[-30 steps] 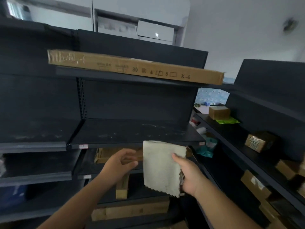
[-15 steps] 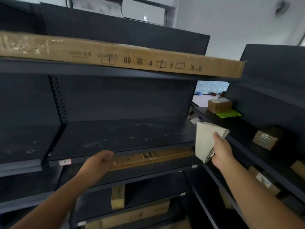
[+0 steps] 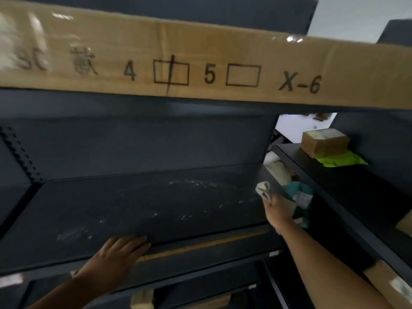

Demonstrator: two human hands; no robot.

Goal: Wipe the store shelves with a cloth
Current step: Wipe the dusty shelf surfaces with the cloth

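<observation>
The cloth (image 3: 263, 190) is gripped bunched in the right hand (image 3: 276, 211) at the right end of the dusty dark shelf (image 3: 138, 210); no long axis can be made out. The left hand (image 3: 116, 256) is laid open and flat on the shelf's front edge. Overhead, a long cardboard box (image 3: 200, 63) is marked "4", "5", "X-6".
</observation>
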